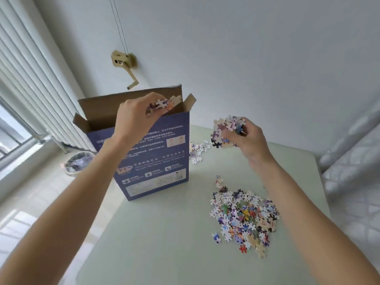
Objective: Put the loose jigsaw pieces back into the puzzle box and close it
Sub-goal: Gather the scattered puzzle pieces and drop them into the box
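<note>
Overhead, left hand [133,118]: is gripping a clutch of jigsaw pieces [162,104] in curled fingers, right above the open top of the puzzle box [156,153].
Right hand [248,138]: is holding a second bunch of pieces [226,130] aloft, to the right of the box and apart from it.
Box: is standing upright on the pale green table [164,233], flaps raised.
Loose pieces: a large pile [244,214] is lying near the right forearm; a small scatter [198,150] is sitting just beside the box.
Print: white Chinese text on blue, mostly too blurred to read.

The puzzle box [158,161] was cardboard, printed blue outside and raw brown inside. The surface [164,233] looked smooth, matt pale green.
</note>
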Demonstrator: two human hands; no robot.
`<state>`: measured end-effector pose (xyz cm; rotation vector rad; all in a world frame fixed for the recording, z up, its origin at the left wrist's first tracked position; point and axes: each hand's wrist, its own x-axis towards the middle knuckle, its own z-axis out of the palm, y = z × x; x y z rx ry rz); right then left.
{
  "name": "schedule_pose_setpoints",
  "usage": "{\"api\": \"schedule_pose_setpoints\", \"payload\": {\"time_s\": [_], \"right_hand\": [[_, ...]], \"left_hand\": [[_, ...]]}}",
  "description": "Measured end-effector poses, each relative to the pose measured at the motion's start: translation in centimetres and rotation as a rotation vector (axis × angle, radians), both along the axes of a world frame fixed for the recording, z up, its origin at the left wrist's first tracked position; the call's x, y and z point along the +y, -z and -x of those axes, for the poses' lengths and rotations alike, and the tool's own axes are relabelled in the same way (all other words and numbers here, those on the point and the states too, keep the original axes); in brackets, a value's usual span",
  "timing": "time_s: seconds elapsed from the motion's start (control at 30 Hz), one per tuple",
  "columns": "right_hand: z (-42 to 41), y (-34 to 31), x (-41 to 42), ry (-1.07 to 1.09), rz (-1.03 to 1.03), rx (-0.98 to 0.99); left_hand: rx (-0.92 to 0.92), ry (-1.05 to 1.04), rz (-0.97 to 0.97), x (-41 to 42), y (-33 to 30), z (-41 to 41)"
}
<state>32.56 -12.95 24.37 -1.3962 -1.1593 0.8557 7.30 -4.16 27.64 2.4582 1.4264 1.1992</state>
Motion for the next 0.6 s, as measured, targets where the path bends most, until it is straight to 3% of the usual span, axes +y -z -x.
{"api": "schedule_pose_setpoints", "payload": {"time_s": [0.1,0.23,0.43,0.6], "right_hand": [[1.9,-2.6,3.6,-0.016,-0.091,-0.027],[4.0,-5.4,8.3,-0.036,-0.191,-0.122],[7.5,-6.8,12.4,-0.124,-0.333,-0.496],[9.4,-5.3,13.5,-0.292,-0.404,-0.768]], "left_hand": [[0.139,-0.024,0.003,3.2,0.0,1.6],[0.273,-0.026,0.142,5.4,0.6,3.2],[0.315,-0.005,0.339,6.7,1.4,4.2],[0.263,0.022,0.351,6.6,1.4,4.9]]}}
